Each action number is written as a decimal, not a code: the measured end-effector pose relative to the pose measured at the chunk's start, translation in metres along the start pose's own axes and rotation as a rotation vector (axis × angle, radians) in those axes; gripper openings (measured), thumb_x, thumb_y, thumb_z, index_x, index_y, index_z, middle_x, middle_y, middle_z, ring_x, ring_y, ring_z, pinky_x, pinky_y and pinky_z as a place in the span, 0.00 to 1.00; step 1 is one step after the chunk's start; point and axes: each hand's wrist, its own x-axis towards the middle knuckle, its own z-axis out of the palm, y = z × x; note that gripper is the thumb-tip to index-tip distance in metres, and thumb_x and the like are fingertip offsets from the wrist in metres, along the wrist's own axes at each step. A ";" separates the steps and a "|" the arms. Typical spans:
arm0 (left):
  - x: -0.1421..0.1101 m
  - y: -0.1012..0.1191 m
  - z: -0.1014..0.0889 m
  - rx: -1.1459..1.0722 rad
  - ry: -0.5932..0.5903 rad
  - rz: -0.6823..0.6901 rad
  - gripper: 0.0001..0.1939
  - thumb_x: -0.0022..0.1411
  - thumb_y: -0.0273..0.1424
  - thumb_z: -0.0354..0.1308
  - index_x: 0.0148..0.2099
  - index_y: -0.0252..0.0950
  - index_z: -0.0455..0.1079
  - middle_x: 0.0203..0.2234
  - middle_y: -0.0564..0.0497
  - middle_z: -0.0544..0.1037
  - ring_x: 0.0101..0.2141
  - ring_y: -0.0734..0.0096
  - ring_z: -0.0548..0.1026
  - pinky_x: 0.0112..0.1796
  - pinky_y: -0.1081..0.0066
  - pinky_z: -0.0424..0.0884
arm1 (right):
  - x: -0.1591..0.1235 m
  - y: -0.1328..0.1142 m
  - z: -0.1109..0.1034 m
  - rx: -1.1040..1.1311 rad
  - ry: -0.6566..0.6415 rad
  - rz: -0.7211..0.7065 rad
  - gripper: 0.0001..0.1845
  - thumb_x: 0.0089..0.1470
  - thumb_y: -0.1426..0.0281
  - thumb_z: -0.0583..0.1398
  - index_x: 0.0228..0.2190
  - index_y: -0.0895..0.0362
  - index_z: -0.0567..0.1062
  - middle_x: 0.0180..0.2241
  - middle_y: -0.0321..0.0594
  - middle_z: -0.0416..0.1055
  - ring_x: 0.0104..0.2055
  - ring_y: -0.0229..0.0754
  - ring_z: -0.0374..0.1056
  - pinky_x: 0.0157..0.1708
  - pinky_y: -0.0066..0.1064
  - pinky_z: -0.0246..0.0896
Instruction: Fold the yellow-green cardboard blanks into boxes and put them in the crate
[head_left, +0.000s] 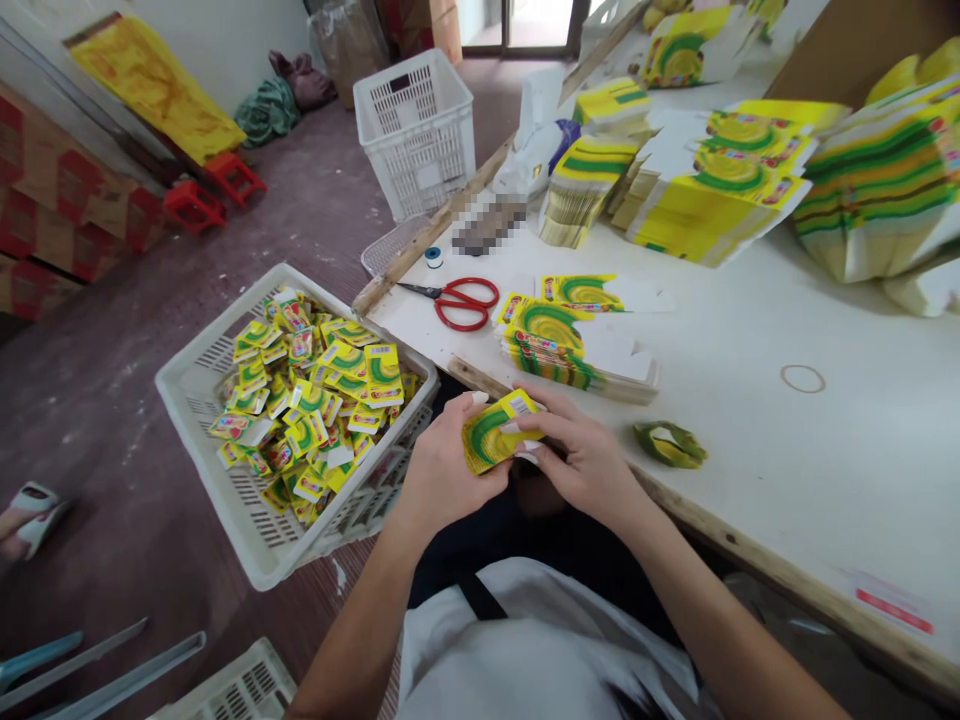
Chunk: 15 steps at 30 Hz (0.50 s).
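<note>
Between my two hands is a small yellow and green printed carton (491, 432), held just off the table's front edge. My left hand (442, 470) grips its left side, thumb below. The fingers of my right hand (581, 450) close on its right end, near the barcode. Just beyond on the table lies a stack of flat printed cartons (551, 340). To the left, a white plastic crate (217, 500) holds a heap of similar small yellow cartons (300, 430).
Red-handled scissors (465, 303) and a small spool (433, 257) lie on the white table (750, 330). Large bundles of flat cartons (712, 190) stand at the back. A green crumpled piece (670, 443) and a rubber band (802, 378) lie rightward. Another white crate (416, 130) stands on the floor.
</note>
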 end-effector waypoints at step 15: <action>0.001 -0.049 -0.018 -0.013 0.531 -0.386 0.39 0.54 0.39 0.66 0.63 0.35 0.54 0.60 0.35 0.65 0.62 0.48 0.64 0.61 0.47 0.61 | 0.055 0.021 -0.046 -0.615 0.238 0.320 0.24 0.48 0.77 0.58 0.49 0.58 0.72 0.42 0.50 0.78 0.45 0.57 0.71 0.47 0.51 0.67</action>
